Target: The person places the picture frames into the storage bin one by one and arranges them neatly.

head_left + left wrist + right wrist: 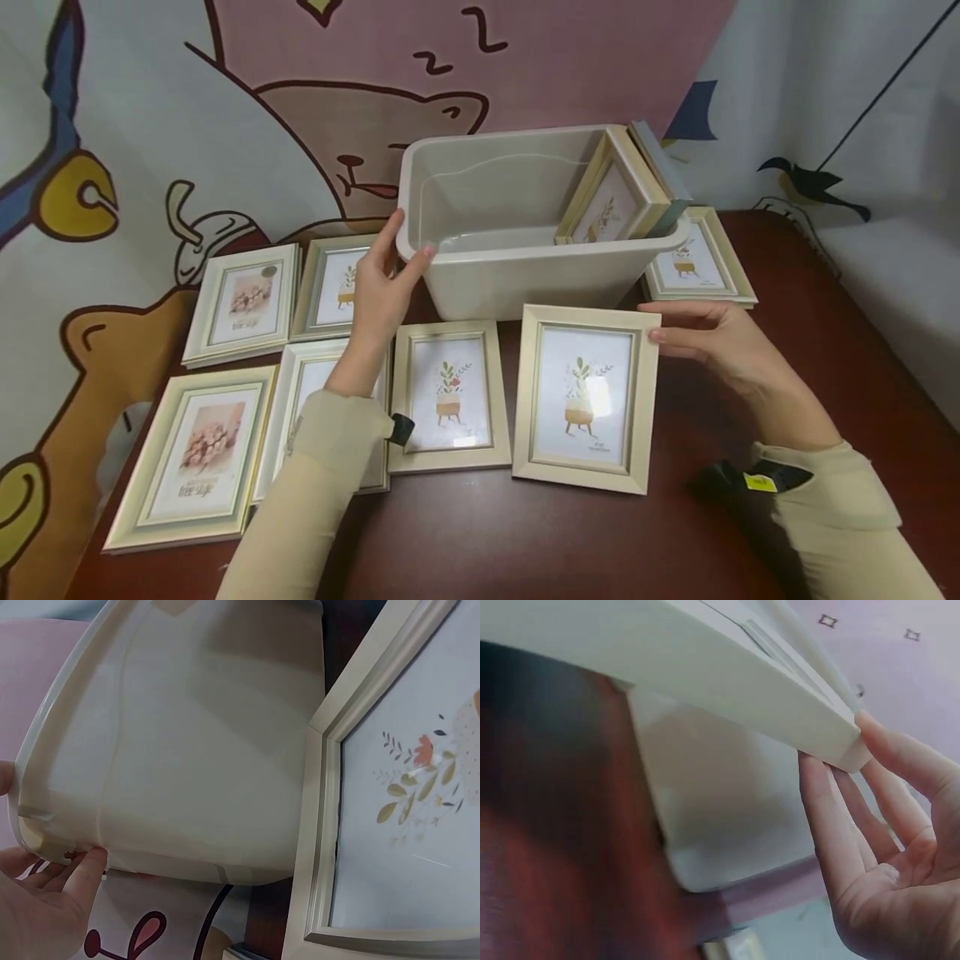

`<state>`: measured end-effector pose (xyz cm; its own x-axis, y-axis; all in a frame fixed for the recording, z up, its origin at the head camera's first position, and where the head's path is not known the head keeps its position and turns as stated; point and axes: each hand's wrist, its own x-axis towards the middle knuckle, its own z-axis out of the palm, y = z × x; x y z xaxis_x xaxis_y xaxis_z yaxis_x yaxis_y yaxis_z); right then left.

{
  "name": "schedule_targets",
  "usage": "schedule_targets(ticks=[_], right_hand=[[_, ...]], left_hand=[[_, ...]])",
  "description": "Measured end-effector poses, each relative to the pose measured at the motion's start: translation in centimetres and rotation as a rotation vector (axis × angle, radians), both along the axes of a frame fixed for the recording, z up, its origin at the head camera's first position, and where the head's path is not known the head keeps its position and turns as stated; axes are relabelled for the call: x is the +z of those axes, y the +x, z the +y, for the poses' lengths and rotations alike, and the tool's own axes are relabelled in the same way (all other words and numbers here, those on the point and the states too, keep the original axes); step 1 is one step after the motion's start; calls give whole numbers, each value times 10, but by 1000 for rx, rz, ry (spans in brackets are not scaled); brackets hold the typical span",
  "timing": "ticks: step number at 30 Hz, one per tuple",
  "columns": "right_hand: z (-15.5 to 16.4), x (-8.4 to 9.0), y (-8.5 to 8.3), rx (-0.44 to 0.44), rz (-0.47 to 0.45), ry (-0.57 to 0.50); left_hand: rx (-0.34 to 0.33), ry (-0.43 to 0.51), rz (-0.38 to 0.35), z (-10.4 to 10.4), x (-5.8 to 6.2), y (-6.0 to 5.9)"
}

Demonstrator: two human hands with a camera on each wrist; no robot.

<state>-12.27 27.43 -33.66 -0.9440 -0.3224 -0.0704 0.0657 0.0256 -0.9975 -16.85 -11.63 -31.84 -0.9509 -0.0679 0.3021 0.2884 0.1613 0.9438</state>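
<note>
A person's left hand (386, 287) takes the near left corner of a white plastic tub (525, 275) in its grip, thumb outside the wall and fingers curled over the rim. The right hand (712, 337) rests its straight fingers against the upper right corner of a cream picture frame (587, 397) lying flat on the dark red counter (825, 367), just below the tub. Two more frames (622, 187) lean upright inside the tub's right end, above the right hand. Further frames (240, 304) lie spread beside the left hand.
</note>
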Motion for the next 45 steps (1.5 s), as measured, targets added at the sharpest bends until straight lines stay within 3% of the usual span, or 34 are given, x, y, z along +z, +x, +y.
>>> schedule_targets(ticks=[6, 12, 19, 23, 27, 32, 39, 42, 45], right_hand=[[8, 28, 6, -67, 70, -105], [15, 62, 4, -144, 190, -340], [12, 101, -5, -341, 369, -602], [2, 122, -12, -438, 425, -686], [-12, 138, -19, -527, 489, -693], [-30, 146, -33, -670, 544, -632], [-41, 143, -58, -764, 548, -611], [-40, 139, -67, -780, 554, -584], [-41, 136, -73, -797, 553, -568]], left_hand=[[7, -16, -10, -1, -1, 3], [8, -10, 3, 0, 0, 2], [16, -1, -11, 0, 1, 3], [17, -1, -21, -1, -1, 4], [15, -1, -16, 0, 1, 3], [11, 14, -37, 2, 4, 5], [11, -8, -80, 9, 30, 24], [7, -13, -73, 9, 32, 24], [0, 7, -63, 6, 24, 18]])
